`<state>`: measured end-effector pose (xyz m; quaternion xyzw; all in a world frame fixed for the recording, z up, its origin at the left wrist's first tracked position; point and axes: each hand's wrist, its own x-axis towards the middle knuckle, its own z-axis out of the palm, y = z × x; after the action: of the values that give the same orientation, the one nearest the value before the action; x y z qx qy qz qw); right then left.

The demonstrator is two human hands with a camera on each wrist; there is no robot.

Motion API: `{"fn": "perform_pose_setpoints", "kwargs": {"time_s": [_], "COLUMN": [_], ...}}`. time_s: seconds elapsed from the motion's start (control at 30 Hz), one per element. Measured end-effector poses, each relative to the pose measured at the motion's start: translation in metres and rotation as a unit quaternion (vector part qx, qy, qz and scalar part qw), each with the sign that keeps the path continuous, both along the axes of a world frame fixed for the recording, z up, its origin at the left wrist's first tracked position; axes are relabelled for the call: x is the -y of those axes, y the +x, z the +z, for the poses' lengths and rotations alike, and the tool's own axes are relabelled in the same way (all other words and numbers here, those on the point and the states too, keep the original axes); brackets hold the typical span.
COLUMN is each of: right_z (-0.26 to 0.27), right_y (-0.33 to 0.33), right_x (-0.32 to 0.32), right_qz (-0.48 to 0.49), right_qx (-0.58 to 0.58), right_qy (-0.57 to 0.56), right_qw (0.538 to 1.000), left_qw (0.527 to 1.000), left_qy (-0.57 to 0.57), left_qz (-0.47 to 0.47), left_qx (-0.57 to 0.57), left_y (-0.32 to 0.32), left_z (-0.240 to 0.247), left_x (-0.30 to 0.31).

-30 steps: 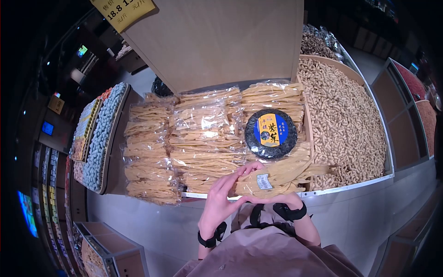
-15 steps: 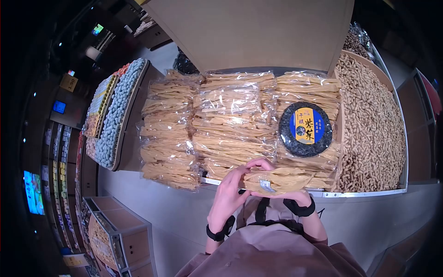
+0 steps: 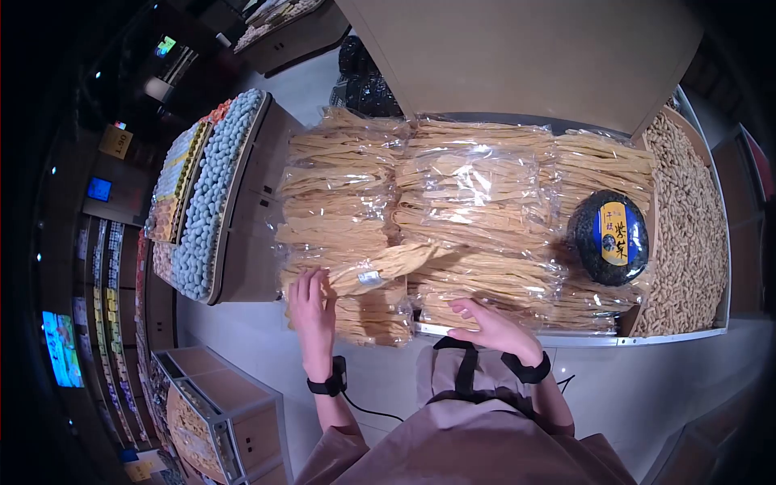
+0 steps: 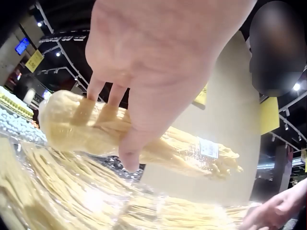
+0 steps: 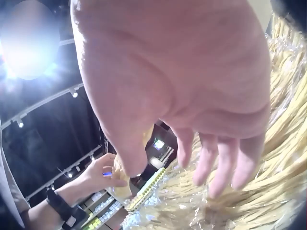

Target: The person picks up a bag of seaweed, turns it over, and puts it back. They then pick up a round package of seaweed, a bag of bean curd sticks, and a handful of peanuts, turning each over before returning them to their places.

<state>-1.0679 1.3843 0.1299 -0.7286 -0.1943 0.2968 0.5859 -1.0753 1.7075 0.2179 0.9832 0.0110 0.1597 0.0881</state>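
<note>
My left hand [image 3: 312,314] grips one end of a clear bag of dried bean curd sticks [image 3: 396,263] with a white label on it. In the left wrist view the thumb and fingers clamp around the bag [image 4: 72,125], which hangs above the other bags. Spread over the display's front edge, my right hand [image 3: 495,330] has its fingers relaxed and nothing in them. Rows of similar bagged bean curd sticks [image 3: 477,226] lie beneath both hands.
A round, dark pack of dried seaweed [image 3: 619,240] lies on the bags at right. Beyond a divider is a bin of peanuts [image 3: 691,234]. To the left stands a tray of bluish wrapped pieces [image 3: 212,202]. A tall board [image 3: 533,56] rises behind the bags.
Both hands held the bag near the front middle; now the right hand has let go, and the left hand has carried the bag leftward over the left column. The head view has shifted left.
</note>
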Motion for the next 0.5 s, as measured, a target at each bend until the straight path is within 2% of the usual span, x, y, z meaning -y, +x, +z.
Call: {"fn": "perform_pose_setpoints", "kwargs": {"time_s": [0.03, 0.07, 0.1, 0.2, 0.37, 0.5], "right_z": [-0.009, -0.017, -0.021, -0.021, -0.025, -0.025], "right_y": [-0.006, -0.011, -0.016, -0.020, -0.040, -0.048], "right_x": [-0.014, -0.028, -0.041, -0.072, -0.091, -0.096], "right_qz": [0.026, 0.023, 0.017, 0.003, -0.094, -0.147], "right_qx": [0.014, 0.005, 0.004, -0.009, -0.005, -0.025], "right_qy": [-0.058, -0.057, -0.066, -0.072, -0.059, -0.113], "right_qw": [0.998, 0.998, 0.998, 0.997, 0.994, 0.982], "left_qw": [0.999, 0.997, 0.997, 0.994, 0.995, 0.997], "left_qy": [0.034, 0.070, 0.056, 0.103, 0.086, 0.050], "left_qz": [0.019, 0.035, 0.053, 0.042, 0.019, -0.018], "left_qx": [0.013, 0.025, 0.021, 0.005, -0.047, -0.051], "left_y": [0.007, 0.013, 0.019, 0.042, 0.073, 0.087], "left_z": [-0.006, -0.012, -0.017, -0.049, -0.083, -0.098], "left_x": [-0.025, -0.046, -0.064, -0.118, -0.155, -0.160]}}
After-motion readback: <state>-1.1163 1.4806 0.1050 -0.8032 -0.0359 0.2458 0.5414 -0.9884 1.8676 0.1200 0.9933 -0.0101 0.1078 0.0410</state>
